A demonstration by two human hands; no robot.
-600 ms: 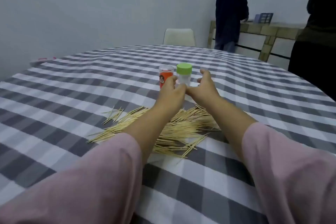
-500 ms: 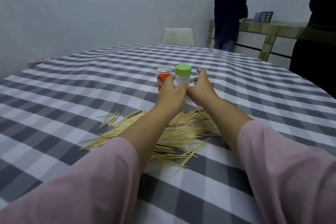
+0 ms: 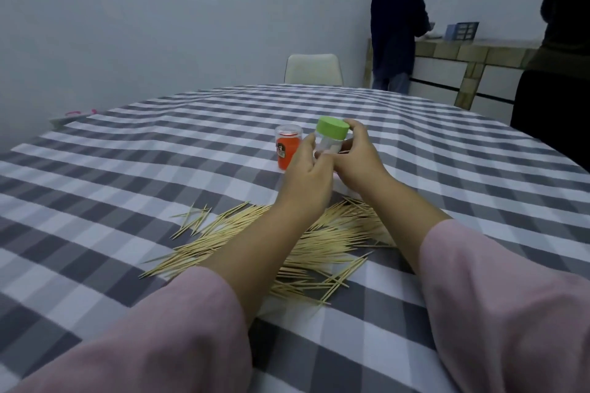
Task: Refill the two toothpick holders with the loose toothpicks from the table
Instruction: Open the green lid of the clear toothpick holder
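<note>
A clear toothpick holder with a green lid (image 3: 332,133) is held between both hands, lifted and tilted slightly. My left hand (image 3: 308,174) grips its clear body from the left. My right hand (image 3: 357,158) curls round its right side, one finger on the lid's edge. An orange holder with a clear cap (image 3: 287,150) stands on the cloth just left of them. A wide pile of loose toothpicks (image 3: 325,239) lies under my forearms, partly hidden by them.
The round table carries a grey and white checked cloth (image 3: 127,188). A white chair (image 3: 313,68) stands at the far side. Two people in dark clothes are at the back right, one (image 3: 396,25) by a sideboard (image 3: 479,64), one (image 3: 558,73) at the edge.
Both hands have closed round the green-lidded holder and raised it off the cloth. The right hand's fingers moved up onto the lid.
</note>
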